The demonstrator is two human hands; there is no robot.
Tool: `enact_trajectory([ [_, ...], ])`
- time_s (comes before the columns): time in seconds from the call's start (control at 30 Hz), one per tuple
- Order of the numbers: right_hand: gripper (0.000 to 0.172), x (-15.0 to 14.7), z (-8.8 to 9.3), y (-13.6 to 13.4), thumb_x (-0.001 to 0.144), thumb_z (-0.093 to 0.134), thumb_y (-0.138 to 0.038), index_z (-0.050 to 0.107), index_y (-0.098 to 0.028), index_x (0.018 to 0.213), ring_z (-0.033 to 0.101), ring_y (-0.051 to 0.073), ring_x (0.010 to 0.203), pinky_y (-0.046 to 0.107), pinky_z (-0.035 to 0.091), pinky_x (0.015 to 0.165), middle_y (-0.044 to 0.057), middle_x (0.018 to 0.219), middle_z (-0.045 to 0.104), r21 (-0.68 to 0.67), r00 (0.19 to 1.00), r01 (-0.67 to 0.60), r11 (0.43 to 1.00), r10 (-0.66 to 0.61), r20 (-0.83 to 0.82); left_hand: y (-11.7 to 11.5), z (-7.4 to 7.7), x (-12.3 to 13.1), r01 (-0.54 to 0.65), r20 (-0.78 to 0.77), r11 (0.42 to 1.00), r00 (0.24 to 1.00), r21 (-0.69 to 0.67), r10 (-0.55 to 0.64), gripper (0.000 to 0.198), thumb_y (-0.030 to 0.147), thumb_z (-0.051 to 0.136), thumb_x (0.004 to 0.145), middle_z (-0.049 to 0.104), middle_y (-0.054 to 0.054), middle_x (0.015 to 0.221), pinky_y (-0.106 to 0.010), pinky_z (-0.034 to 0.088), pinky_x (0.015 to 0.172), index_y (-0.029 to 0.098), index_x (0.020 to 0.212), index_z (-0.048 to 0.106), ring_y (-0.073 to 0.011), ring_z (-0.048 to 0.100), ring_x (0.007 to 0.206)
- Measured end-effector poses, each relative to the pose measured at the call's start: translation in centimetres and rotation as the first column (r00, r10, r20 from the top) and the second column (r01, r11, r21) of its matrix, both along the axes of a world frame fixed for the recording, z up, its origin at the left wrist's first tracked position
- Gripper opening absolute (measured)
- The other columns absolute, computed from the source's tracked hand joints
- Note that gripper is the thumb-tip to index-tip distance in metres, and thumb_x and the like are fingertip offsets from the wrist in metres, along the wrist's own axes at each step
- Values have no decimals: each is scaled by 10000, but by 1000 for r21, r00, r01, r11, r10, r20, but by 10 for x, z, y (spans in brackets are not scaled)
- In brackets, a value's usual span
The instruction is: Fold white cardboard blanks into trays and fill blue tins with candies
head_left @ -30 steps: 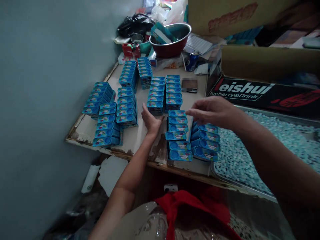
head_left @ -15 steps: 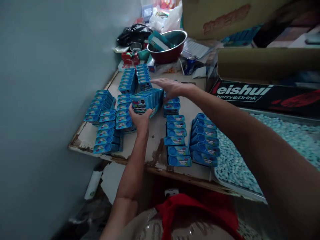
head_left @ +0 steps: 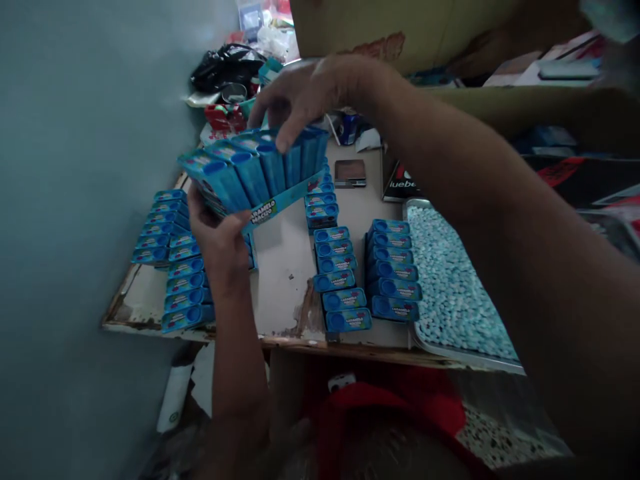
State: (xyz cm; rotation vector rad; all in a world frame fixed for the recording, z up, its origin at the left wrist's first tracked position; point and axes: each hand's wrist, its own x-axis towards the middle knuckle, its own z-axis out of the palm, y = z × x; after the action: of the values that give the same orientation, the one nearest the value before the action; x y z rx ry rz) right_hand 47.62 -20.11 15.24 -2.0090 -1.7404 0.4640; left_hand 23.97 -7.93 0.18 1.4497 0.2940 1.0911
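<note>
My left hand (head_left: pixel 220 233) grips the lower left end of a blue display box (head_left: pixel 270 212) marked "Caramelo Macizo". The box is tilted and raised above the table, with a row of upright blue candy packs (head_left: pixel 245 167) standing in it. Reaching over from the right, my right hand (head_left: pixel 300 100) curls across the tops of the packs. Its thumb rests on the near side, and its other fingers are bent at the far side, partly hidden. Further filled boxes stand below: one row (head_left: pixel 343 280) at the table's middle front, another row (head_left: pixel 393 270) to its right, and several (head_left: pixel 185 273) at the left.
A metal tray (head_left: pixel 460 360) of small pale-blue candies lies at the right edge of the table (head_left: pixel 280 293). Behind it are open cartons (head_left: pixel 500 107). A black bag (head_left: pixel 227 67) and a red tape dispenser (head_left: pixel 225 119) sit at the back left, beside the wall.
My left hand has lifted the display box up and towards me, tilting it. My right hand has moved from beside the box to over the tops of its packs.
</note>
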Motion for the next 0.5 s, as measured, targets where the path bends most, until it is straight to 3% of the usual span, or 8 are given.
enact_trajectory([
  [0.07,550,13,19,-24,934,696,-247,620,-44,1440,669,173,1255,313,478,1062,-15,1190,769,-19,972,83,996,-85,-221,7,17,20,124,-52,992,991,-32,-126,543,491,904,637,756,32,1119,-492,575,1134,318,1115,713,-262,701,1183],
  [0.13,427,18,28,-48,944,598,-98,636,8,1356,694,103,1173,206,479,954,-5,1175,776,-142,910,136,980,-181,-374,7,25,49,206,-80,974,974,-95,-214,478,543,858,706,764,0,1032,-512,589,1112,300,1095,725,-272,729,1160],
  [0.2,313,17,26,-71,972,523,-154,674,91,1095,710,90,1070,183,468,854,51,1133,785,-305,821,202,931,-331,-465,1,24,82,268,-78,946,955,-180,-286,487,527,789,780,767,-27,1003,-526,594,1098,266,1184,718,-292,742,1190],
  [0.3,631,10,7,-103,1099,324,-398,647,70,825,738,156,1030,289,527,826,123,1025,790,-403,606,357,843,-537,-586,-13,9,129,335,-38,891,931,-306,-363,488,477,703,856,766,-43,973,-505,602,1076,216,1268,698,-306,740,1233],
  [0.37,592,5,-15,-124,1129,381,-473,695,-54,853,763,171,1070,359,574,936,77,997,823,-306,472,473,826,-531,-704,-22,-5,152,402,10,845,904,-353,-427,455,476,696,859,776,-52,973,-460,612,1063,208,1226,711,-312,736,1248],
  [0.43,461,2,-42,-143,1120,424,-459,721,-178,907,780,158,1073,379,571,1070,18,949,834,-119,373,574,810,-388,-843,-29,-13,168,501,62,783,854,-368,-517,409,472,705,839,790,-59,981,-427,623,1048,216,1158,723,-319,733,1255],
  [0.5,414,-1,-70,-160,1098,410,-446,723,-213,959,793,181,1043,407,560,1136,20,919,833,-26,265,634,773,-248,-932,-34,-14,177,622,95,694,765,-362,-636,358,437,700,819,797,-66,995,-424,623,1052,220,1102,724,-325,728,1265],
])
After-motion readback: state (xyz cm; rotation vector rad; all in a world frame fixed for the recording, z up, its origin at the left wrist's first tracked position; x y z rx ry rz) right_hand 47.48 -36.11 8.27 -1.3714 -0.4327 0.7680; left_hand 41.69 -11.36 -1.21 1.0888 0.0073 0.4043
